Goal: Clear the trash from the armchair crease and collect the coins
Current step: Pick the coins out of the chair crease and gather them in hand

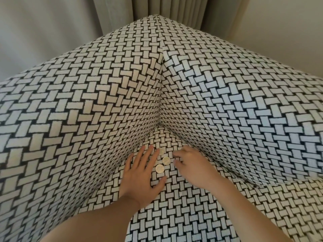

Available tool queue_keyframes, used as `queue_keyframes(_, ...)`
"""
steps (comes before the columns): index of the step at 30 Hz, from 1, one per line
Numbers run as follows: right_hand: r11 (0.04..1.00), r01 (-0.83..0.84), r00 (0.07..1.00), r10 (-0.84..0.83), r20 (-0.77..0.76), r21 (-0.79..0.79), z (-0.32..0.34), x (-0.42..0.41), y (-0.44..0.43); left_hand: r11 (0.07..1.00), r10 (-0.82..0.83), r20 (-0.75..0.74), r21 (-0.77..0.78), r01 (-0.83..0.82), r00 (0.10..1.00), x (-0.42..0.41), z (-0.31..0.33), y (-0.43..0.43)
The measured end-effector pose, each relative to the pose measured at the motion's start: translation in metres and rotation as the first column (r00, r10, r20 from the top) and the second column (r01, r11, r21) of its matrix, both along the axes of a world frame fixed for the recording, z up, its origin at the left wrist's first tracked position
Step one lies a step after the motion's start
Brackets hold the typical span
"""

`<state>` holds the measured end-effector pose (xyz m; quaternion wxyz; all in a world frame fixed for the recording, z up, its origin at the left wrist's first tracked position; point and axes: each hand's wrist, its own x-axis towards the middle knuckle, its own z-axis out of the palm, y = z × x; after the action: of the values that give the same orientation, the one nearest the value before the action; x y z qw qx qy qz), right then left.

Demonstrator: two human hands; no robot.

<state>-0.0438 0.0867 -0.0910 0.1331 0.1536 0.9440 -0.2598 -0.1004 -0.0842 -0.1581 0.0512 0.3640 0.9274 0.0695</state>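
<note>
Three coins [166, 160] lie on the armchair seat [176, 210] between flat left hand [142, 175] (touching them) and loosely curled, empty right hand [191, 165].

I take this for a home sitting room: a woven-pattern armchair [227, 102] fills my view, grey pleated curtains [122, 11] at twelve o'clock, a plain wall [288, 32] at two.

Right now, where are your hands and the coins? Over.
Left hand flat on seat. Right hand loosely curled, grip empty. Coins lie between them. No trash seen.
</note>
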Motion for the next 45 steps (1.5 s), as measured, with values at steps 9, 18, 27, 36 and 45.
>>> queue_keyframes(9, 0.987, 0.012, 0.998, -0.002, 0.064, -0.159, 0.019, 0.011, -0.01, 1.0, -0.004, -0.001, 0.012, 0.004, 1.0, 0.0, -0.002, 0.001)
queue_keyframes(18, 0.931, 0.342, 0.862, -0.366, 0.351, 0.13, 0.03, 0.041, 0.039, 1.0, -0.002, -0.024, 0.004, 0.002, 1.0, 0.0, -0.005, 0.0)
queue_keyframes(27, 0.867, 0.417, 0.747, -0.497, 0.442, 0.271, -0.009, 0.023, 0.034, 1.0, 0.001, -0.02, 0.022, 0.0, 1.0, 0.0, -0.005, 0.0)
queue_keyframes(36, 0.848, 0.313, 0.809, -0.474, 0.348, 0.428, -0.018, 0.028, 0.032, 0.999, 0.003, -0.032, 0.035, -0.002, 0.999, 0.0, -0.006, 0.0)
queue_keyframes(45, 0.88, 0.389, 0.862, -0.452, 0.231, 0.272, -0.032, 0.033, 0.037, 1.0, 0.003, -0.038, 0.016, -0.003, 0.999, 0.0, -0.005, 0.0)
